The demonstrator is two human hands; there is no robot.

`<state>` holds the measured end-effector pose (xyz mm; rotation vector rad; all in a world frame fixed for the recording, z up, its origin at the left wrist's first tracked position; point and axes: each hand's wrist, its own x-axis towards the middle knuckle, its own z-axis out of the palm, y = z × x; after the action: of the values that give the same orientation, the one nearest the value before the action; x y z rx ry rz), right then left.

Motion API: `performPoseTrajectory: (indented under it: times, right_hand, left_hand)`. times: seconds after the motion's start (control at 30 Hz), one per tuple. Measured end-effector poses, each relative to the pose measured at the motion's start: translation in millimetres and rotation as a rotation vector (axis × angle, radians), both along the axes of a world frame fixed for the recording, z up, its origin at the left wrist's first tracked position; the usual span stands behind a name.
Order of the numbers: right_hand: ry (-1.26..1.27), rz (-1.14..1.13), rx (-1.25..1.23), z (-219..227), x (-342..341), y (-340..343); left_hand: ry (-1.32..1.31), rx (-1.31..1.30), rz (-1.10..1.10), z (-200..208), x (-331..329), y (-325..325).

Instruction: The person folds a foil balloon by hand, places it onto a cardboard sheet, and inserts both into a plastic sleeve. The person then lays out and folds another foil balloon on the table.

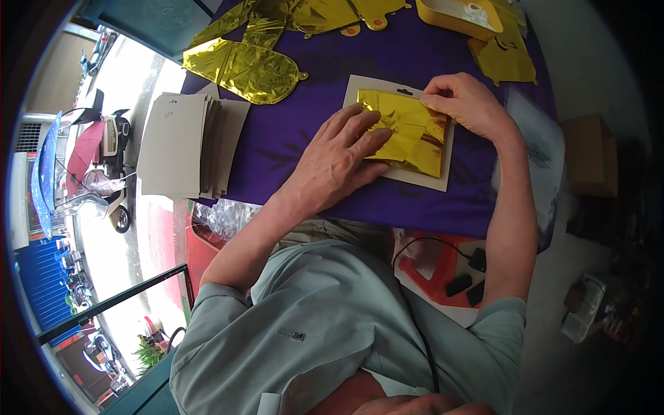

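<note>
A folded gold foil balloon (420, 142) lies on a pale backing card (415, 178) with a hang slot along its top edge. My left hand (339, 155) rests on the foil's left side, its fingers spread and lying flat. At the upper right corner of the foil, the thumb and forefinger of my right hand (470, 104) pinch together on its edge. The card sticks out beyond the foil on all sides. Whether the foil is fixed to the card cannot be seen.
A stack of pale cards (173, 145) stands left on the purple tablecloth (304, 90). Flat gold foil balloons (256, 72) lie along the far side, near a yellow tub (460, 17). Clear plastic bags (529, 159) hang over the right edge; a cardboard box (588, 155) stands beyond.
</note>
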<state>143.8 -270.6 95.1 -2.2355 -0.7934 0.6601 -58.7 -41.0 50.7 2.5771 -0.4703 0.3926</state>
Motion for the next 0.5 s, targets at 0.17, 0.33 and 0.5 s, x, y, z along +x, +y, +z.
performPoseTrajectory:
  times: [0.17,0.33,0.5]
  right_hand:
    - [-0.094,-0.019,-0.038,-5,0,-1]
    - [-0.273,-0.019,-0.017,-15,2,-4]
    - [-0.288,-0.034,-0.017,-16,2,-1]
  left_hand:
    - [-0.014,0.007,-0.004,-1,3,-2]
    - [-0.028,0.046,-0.035,-1,10,0]
    - [-0.036,0.109,0.024,4,20,-6]
